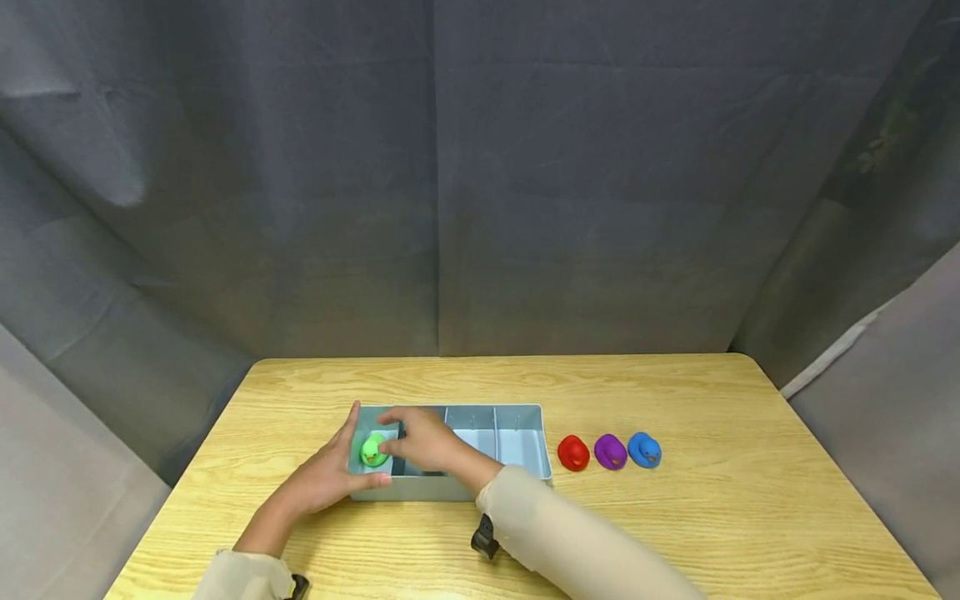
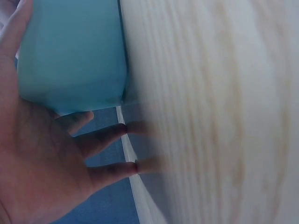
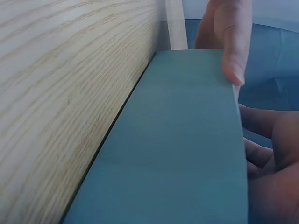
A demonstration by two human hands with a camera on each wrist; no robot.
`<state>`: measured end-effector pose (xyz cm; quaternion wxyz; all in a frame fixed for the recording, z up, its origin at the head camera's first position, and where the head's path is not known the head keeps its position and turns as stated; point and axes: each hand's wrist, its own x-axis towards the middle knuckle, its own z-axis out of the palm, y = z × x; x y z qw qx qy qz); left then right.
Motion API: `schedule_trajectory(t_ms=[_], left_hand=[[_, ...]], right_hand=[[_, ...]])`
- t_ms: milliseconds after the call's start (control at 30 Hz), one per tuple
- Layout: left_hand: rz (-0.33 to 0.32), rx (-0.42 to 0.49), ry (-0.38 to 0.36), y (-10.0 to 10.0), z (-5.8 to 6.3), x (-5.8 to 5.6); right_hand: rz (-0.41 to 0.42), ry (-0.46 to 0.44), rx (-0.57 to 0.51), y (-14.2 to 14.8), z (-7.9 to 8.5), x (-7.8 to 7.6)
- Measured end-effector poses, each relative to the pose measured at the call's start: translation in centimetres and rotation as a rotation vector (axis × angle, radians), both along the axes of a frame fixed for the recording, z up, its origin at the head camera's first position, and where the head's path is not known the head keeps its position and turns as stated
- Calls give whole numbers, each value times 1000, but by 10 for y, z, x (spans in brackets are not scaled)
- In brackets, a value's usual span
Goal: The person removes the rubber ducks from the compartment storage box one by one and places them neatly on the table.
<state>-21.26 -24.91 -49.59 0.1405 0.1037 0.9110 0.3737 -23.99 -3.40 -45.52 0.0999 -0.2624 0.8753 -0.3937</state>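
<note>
A green rubber duck [image 1: 373, 450] sits in the leftmost compartment of a long grey-blue divided box [image 1: 412, 489]. My right hand [image 1: 423, 437] reaches over the box from the right, thumb tip right beside the duck and index finger apart above it. At the box's left end, my left hand [image 1: 322, 479] holds it, thumb on the front wall and the index finger at the back corner. In the left wrist view, other fingers [image 2: 110, 172] of this hand stretch down to the table by the end wall. Along the front wall, the right wrist view shows the left thumb [image 3: 233, 60] at the rim.
To the box's right stand a red duck [image 1: 573, 453], a purple duck [image 1: 611, 452] and a blue duck [image 1: 645, 450] in a row on the wooden table [image 1: 712, 517]. Dark grey curtains [image 1: 585, 208] hang behind the table.
</note>
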Motion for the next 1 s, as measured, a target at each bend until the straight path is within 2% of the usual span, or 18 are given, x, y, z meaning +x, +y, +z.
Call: schedule_trajectory(t_ms=[333, 500, 700, 1000], left_hand=[[5, 3, 1, 1, 1, 1], [7, -5, 10, 0, 0, 0], [3, -7, 11, 0, 1, 2], [4, -6, -6, 1, 1, 1]], right_hand=[[-25, -5, 95, -18, -10, -4], [-53, 43, 139, -24, -14, -2], [-112, 137, 210, -32, -22, -1], [-218, 120, 264, -38, -20, 3]])
